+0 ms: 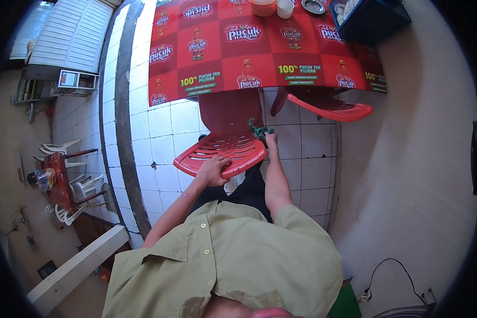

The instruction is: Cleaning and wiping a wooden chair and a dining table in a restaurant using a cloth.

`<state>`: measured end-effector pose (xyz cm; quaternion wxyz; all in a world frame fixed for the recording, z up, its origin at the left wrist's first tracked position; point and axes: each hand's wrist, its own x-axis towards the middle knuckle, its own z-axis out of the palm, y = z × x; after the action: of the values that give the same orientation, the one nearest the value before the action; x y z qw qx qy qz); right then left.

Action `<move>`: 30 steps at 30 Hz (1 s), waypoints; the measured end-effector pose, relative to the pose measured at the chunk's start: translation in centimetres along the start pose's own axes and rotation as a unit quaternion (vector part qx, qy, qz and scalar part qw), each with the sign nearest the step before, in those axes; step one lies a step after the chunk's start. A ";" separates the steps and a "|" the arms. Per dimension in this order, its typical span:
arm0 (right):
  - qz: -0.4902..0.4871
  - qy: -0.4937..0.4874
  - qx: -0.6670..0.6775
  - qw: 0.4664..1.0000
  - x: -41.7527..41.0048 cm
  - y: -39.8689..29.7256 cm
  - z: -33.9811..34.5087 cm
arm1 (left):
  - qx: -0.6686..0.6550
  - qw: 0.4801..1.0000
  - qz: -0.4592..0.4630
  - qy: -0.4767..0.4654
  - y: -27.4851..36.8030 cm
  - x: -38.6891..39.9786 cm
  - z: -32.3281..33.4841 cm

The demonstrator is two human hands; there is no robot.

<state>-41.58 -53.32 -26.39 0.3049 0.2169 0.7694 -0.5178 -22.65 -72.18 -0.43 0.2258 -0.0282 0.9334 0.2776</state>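
A red plastic chair [230, 111] stands before me, the front of its seat under the table's edge. My left hand [214, 171] grips the top of its slotted backrest [238, 148], fingers laid over the rim. In my right hand [271, 139] is a crumpled dark green cloth [260, 130], held at the right side of the backrest. Part of the cloth lies against the chair. Whether my right fingers also touch the chair is hidden.
The table [238, 51] wears a red printed cover. On it are an orange tub [262, 8], a white cup [285, 8], a metal dish [313, 5] and a dark blue box [371, 22]. A second red chair [334, 111] is tucked beside the wall [401, 159]. White chairs [85, 187] stand far left.
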 end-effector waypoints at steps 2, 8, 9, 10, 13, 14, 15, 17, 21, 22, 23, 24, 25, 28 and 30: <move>0.015 -0.030 -0.006 0.999 -2.8 -2.1 -0.6 | 0.004 1.000 -0.010 -0.002 -0.3 -0.6 0.4; -0.006 -0.157 0.181 0.971 -5.6 -0.9 -5.3 | 0.007 0.999 -0.034 -0.029 0.3 0.0 -0.6; -0.005 -0.174 0.206 0.963 -6.0 -0.5 -5.5 | 0.016 0.999 -0.035 -0.031 0.1 0.1 -0.6; -0.008 -0.165 0.221 0.961 -6.3 -0.1 -5.0 | 0.024 0.998 -0.039 -0.032 -0.2 -0.1 -0.4; 0.032 -0.109 0.140 0.984 -2.5 3.7 -3.6 | 0.011 0.999 -0.033 -0.029 0.0 -0.1 -0.7; 0.032 -0.108 0.138 0.984 -0.7 5.5 -3.1 | 0.009 0.999 -0.033 -0.029 0.1 0.0 -0.7; 0.011 -0.077 0.092 0.993 1.4 7.0 -2.6 | 0.002 0.999 -0.025 -0.028 0.1 0.3 -0.6; -0.005 -0.058 0.044 0.997 4.4 8.1 -0.8 | -0.005 0.999 -0.031 -0.027 -0.4 0.6 -0.1; 0.005 -0.034 -0.075 0.997 7.3 5.0 0.7 | 0.015 0.999 0.001 -0.036 0.0 1.5 -0.8; -0.010 -0.052 -0.152 0.987 7.1 3.9 0.5 | 0.025 0.999 0.007 -0.042 0.3 1.6 -0.9; -0.008 -0.062 -0.154 0.986 5.0 2.4 1.1 | 0.024 0.999 -0.003 -0.043 0.1 0.9 -0.6; -0.040 -0.122 -0.128 0.983 2.1 0.1 1.7 | 0.023 0.998 -0.028 -0.042 -0.4 0.0 -0.3; -0.074 -0.169 -0.099 0.978 0.0 -2.0 0.9 | 0.024 0.998 -0.041 -0.038 -0.7 -0.1 -0.1; -0.076 -0.209 -0.067 0.973 -4.3 -5.2 -3.6 | 0.012 0.999 -0.025 -0.044 -0.2 0.2 -0.2; -0.090 -0.290 -0.022 0.953 -7.0 -7.1 -6.4 | 0.020 0.998 -0.018 -0.050 -0.1 -0.2 -0.3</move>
<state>-42.70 -50.11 -15.00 0.4717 -0.0194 0.6754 -0.5665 -22.59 -72.37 -0.19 0.2775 -0.0269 0.9257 0.2558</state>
